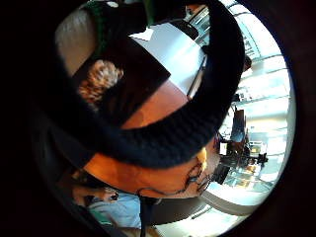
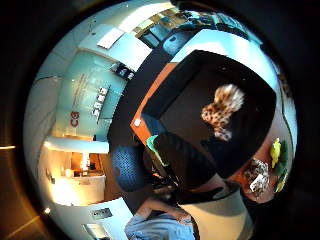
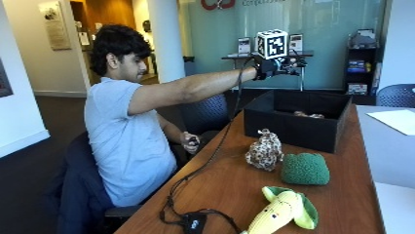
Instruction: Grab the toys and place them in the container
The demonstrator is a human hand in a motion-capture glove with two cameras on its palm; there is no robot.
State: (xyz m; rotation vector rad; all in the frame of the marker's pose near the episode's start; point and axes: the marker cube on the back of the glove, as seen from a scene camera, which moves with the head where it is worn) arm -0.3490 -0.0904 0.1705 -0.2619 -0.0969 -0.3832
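Right hand point(image 3: 275, 67) raised above the black container point(image 3: 295, 127), upper right of outside view; fingers hidden, so grip cannot be told. One spotted toy point(image 2: 221, 111) already inside. Left on the table point(image 3: 214, 195): spotted plush point(image 3: 264, 150), green plush point(image 3: 305, 168), corn toy point(image 3: 282, 212), lower right. Judged about one quarter done.

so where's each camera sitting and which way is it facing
Outside view: beside the wooden table, facing the seated person and the raised gloved right hand above the black container.
Little finger side palm view: on that palm, looking down into the container; a black strap of the hand crosses it.
Thumb side palm view: on the same palm, looking down at the container, the table and the person's arm.
All three share the spotted plush toy lying in the container.
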